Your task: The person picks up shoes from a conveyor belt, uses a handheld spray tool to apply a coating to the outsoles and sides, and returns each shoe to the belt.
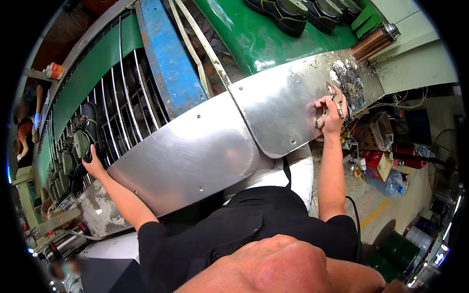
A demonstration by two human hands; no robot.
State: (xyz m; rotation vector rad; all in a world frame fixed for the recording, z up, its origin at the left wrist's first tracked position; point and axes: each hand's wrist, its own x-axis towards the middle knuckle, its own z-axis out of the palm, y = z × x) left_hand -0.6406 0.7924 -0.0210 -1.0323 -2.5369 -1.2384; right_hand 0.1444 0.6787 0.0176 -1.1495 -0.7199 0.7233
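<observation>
At the far left, my left hand (94, 164) grips the near end of a black shoe (91, 118) with a pale green plate-like piece in its opening. Its thumb shows at the shoe's edge; the other fingers are mostly hidden. More black shoes sit close by on the rack of metal bars (114, 93). On the right, my right hand (333, 110) is closed round a slim brown-and-metal hand tool (337, 101), held above the metal tabletop (283, 105). A beige, rough-looking lump (322, 118) shows under its fingers; I cannot make out what it is.
Black shoes (286, 17) stand on a green surface (273, 53) at the back. A copper-coloured flask (375, 42) lies near dark, crusted residue (348, 80). A blue metal beam (171, 63) crosses beyond the table. Cables and boxes (376, 163) are at right.
</observation>
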